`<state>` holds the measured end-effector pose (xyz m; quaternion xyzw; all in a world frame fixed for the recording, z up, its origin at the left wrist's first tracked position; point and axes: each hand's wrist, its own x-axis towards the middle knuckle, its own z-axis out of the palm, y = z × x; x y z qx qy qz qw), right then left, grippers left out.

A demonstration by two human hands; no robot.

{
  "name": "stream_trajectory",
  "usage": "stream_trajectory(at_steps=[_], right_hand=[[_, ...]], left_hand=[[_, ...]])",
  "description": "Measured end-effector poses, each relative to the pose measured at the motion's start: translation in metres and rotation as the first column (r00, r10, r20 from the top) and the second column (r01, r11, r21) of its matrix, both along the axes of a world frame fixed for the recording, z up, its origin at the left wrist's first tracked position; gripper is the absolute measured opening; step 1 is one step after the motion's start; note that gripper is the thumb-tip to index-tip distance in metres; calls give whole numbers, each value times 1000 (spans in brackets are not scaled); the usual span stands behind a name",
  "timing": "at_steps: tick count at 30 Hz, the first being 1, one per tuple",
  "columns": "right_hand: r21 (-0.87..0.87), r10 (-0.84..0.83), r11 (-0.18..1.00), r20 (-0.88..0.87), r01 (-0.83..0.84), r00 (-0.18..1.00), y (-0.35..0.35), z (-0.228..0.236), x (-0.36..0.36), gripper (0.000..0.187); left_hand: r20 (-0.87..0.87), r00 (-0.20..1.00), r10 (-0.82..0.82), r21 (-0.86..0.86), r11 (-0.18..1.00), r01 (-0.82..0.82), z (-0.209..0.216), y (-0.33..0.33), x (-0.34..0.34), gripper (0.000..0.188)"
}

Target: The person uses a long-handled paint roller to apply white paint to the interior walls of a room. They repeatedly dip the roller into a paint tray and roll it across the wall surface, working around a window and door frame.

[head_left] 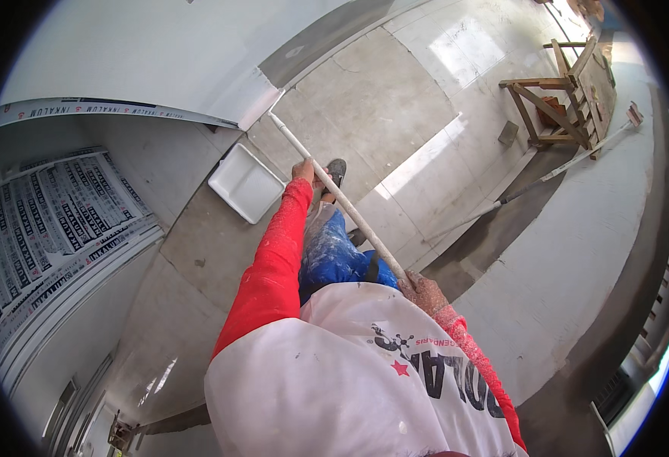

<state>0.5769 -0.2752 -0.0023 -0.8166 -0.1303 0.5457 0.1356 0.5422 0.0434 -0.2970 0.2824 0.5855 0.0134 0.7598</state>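
Observation:
Both of my hands grip one long white pole (342,199) that runs diagonally from my waist to the foot of the white wall. My left hand (304,170), at the end of a red sleeve, holds the pole about midway along it. My right hand (423,290), flecked with paint, holds its near end by my hip. A white paint roller (257,99) at the pole's far tip lies against the wall just above the floor. A square white paint tray (244,183) sits on the floor to the left of my left hand.
A second long pole with a roller (547,174) leans against the right wall. A wooden trestle (566,91) stands at the back right with a small grey block (508,132) beside it. A printed protective film covers the frame (52,221) on the left. The floor is grey tile.

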Motion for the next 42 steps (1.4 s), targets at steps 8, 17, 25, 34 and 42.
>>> stream_trajectory(at_steps=[8, 17, 25, 34, 42], right_hand=[[-132, 7, 991, -60, -15, 998, 50, -18, 42, 43], [-133, 81, 988, 9, -80, 997, 46, -5, 139, 39], [21, 85, 996, 7, -85, 996, 10, 57, 171, 38], [-62, -36, 998, -74, 31, 997, -56, 195, 151, 35], [-31, 33, 999, 47, -31, 998, -74, 170, 132, 36]], left_hand=[[-129, 990, -51, -119, 992, 36, -50, 9, 34, 32], [91, 996, 7, -172, 985, 9, -42, 12, 127, 33], [153, 987, -55, -69, 995, 66, 35, 1, 140, 33], [359, 932, -48, 3, 999, 50, 210, -44, 112, 26], [302, 953, -22, 22, 1000, 16, 200, -51, 109, 26]])
